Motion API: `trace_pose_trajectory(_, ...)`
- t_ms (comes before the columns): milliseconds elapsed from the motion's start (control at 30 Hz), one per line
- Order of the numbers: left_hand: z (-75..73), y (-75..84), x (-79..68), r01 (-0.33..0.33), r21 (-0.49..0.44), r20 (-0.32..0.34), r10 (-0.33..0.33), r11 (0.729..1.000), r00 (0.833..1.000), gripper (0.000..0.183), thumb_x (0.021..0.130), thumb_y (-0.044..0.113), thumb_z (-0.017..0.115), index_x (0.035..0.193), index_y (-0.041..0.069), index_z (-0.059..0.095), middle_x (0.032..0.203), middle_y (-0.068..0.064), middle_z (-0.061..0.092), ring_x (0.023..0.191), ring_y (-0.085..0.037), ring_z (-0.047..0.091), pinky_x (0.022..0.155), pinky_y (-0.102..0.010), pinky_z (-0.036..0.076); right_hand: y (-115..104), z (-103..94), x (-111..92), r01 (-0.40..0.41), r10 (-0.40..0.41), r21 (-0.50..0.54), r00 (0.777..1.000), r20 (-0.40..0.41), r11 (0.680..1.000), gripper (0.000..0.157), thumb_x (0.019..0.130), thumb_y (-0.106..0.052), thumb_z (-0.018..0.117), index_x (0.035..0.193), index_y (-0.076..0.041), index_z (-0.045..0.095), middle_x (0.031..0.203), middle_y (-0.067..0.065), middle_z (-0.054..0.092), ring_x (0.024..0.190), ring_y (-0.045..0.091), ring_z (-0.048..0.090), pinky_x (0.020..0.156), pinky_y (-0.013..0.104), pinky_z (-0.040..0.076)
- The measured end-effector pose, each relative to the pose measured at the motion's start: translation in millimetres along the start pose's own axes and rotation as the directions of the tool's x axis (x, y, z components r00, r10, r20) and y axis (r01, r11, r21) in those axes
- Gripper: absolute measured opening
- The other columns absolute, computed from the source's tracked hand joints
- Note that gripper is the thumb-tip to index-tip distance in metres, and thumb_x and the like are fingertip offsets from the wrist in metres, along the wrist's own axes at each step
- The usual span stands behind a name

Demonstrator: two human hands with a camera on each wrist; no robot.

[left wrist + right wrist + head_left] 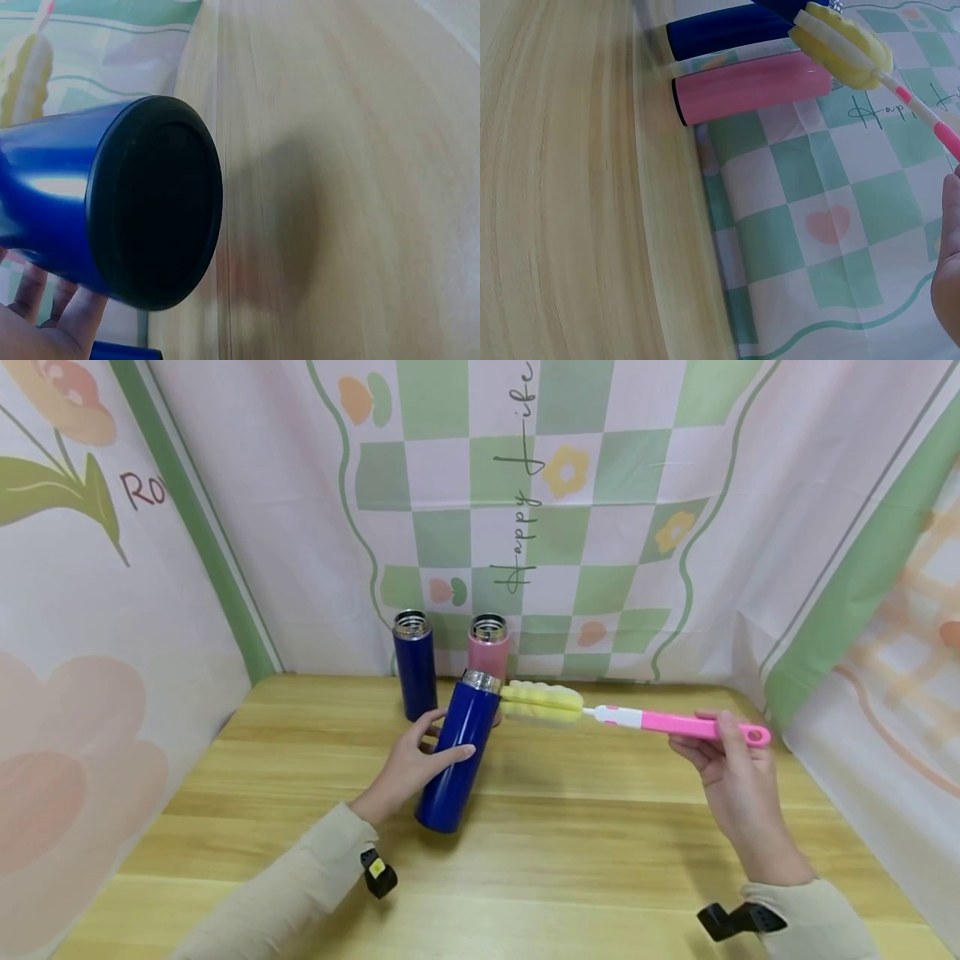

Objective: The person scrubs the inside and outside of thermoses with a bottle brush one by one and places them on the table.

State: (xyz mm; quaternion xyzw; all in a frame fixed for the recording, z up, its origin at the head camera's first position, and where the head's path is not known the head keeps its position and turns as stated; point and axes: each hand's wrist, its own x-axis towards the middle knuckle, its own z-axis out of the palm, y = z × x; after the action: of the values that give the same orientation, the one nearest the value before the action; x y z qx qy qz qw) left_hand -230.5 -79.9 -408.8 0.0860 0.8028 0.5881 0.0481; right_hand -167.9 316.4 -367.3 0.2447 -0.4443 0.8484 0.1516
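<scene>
My left hand grips a blue thermos bottle, lidless and tilted with its mouth up and to the right. In the left wrist view the bottle's dark base hangs above the table. My right hand holds a bottle brush by its pink handle. The brush's yellow sponge head is at the tilted bottle's mouth; whether its tip touches the rim I cannot tell. Behind stand a second blue bottle and a pink bottle, both upright with no lids.
All this is over a wooden table. A printed cloth with green checks hangs along the table's back edge, and more patterned cloth hangs at the sides. The two standing bottles are close behind the tilted one.
</scene>
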Motion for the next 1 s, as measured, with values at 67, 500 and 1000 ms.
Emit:
trace_pose_trajectory(67, 1.4, -0.7, -0.2, 0.008, -0.010, -0.001, -0.008, 1.000, 1.000, 0.082, 0.079, 0.058, 0.079, 0.149, 0.033, 0.044, 0.133, -0.007, 0.051, 0.109, -0.029, 0.056, 0.088, -0.050, 0.051, 0.2, 0.5, -0.4, -0.001, 0.001, 0.012, 1.000, 0.000, 1.000, 0.034, 0.109, -0.003, 0.032, 0.116, 0.017, 0.059, 0.104, 0.025, 0.070, 0.094, 0.030, 0.072, 0.087, 0.039, 0.052)
trace_pose_trajectory(500, 6.2, -1.0, 0.7, 0.033, -0.148, 0.020, -0.031, 0.988, 0.999, 0.083, 0.080, 0.057, 0.078, 0.152, 0.037, 0.039, 0.132, -0.010, 0.050, 0.106, -0.029, 0.059, 0.080, -0.042, 0.057, 3.8, 2.3, -2.0, -0.025, 0.026, -0.065, 1.000, 0.010, 0.998, 0.034, 0.109, -0.007, 0.035, 0.114, 0.013, 0.063, 0.103, 0.021, 0.071, 0.092, 0.027, 0.072, 0.086, 0.035, 0.054)
trace_pose_trajectory(1000, 6.7, 2.9, 1.2, -0.003, -0.391, -0.003, 0.002, 0.920, 1.000, 0.078, 0.091, 0.046, 0.072, 0.155, 0.045, 0.027, 0.137, -0.017, 0.055, 0.118, -0.032, 0.061, 0.086, -0.051, 0.055, 4.1, -0.7, -6.7, -0.104, 0.119, -0.174, 0.990, 0.079, 0.979, 0.037, 0.110, -0.006, 0.032, 0.109, 0.005, 0.068, 0.102, 0.016, 0.071, 0.092, 0.022, 0.073, 0.084, 0.034, 0.055)
